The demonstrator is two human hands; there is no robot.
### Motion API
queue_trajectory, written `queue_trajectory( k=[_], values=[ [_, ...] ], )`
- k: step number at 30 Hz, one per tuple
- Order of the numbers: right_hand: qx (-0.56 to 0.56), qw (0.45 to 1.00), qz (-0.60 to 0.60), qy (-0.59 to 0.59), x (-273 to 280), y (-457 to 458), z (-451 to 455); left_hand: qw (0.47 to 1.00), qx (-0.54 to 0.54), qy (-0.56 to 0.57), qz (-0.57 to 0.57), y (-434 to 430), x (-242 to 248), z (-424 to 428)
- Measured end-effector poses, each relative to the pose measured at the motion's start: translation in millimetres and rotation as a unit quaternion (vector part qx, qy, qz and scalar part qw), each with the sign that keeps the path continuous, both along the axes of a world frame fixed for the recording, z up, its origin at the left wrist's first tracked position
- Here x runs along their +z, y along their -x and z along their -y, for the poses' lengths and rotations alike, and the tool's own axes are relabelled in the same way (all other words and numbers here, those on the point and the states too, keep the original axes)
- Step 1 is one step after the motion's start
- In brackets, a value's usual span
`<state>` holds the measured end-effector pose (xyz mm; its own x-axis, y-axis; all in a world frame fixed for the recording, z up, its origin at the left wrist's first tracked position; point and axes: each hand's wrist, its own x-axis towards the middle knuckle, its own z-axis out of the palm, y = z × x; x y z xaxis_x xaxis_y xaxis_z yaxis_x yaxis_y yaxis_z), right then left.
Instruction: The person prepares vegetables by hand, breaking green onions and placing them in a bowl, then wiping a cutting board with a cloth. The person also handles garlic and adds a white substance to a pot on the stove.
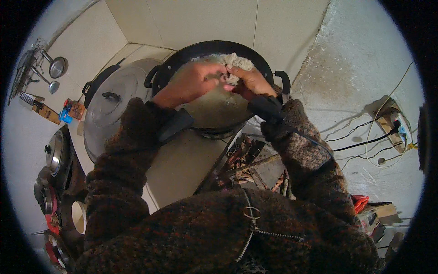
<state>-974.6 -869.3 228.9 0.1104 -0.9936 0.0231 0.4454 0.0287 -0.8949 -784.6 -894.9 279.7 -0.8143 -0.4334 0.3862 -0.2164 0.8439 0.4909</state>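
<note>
A large black wok [222, 113] with two side handles stands before me, with cloudy liquid inside. Over it, my right hand [253, 80] holds a pale, lumpy mass that looks like dough [241, 62], thumb pressed against its lower side. My left hand [195, 80] meets it from the left, its fingers blurred and touching or very near the mass; whether they grip any of it I cannot tell. Steam or glare softens the view of the liquid.
A big round metal lid [116, 99] leans left of the wok. Ladles [58, 66] hang on the left wall, with a lidded pot [56, 152] below. Firewood [253, 167] lies under my right forearm. Cables run to a power strip [402, 128] on the right.
</note>
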Motion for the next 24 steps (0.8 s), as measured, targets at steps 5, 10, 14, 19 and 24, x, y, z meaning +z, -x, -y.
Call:
queue_trajectory(
  k=[5,10,14,19,24],
  values=[
    [0.045,0.944,-0.259,0.2,1.6,24.1,22.3,0.986,0.001,0.156,-0.059,5.4,-2.4,2.3],
    [0.075,0.885,-0.323,0.326,8.2,13.1,17.8,0.988,-0.043,0.148,-0.028,23.9,-21.9,5.9],
    [0.009,0.939,-0.332,0.086,17.0,0.8,3.4,0.988,-0.029,0.142,-0.047,29.9,-26.2,19.4],
    [0.014,0.862,-0.496,0.105,21.5,2.2,10.0,0.991,0.065,0.084,0.079,33.8,-24.2,28.7],
    [-0.063,0.732,-0.631,0.249,3.9,7.5,27.1,0.973,0.115,0.16,0.117,36.0,-28.7,36.4]
  ],
)
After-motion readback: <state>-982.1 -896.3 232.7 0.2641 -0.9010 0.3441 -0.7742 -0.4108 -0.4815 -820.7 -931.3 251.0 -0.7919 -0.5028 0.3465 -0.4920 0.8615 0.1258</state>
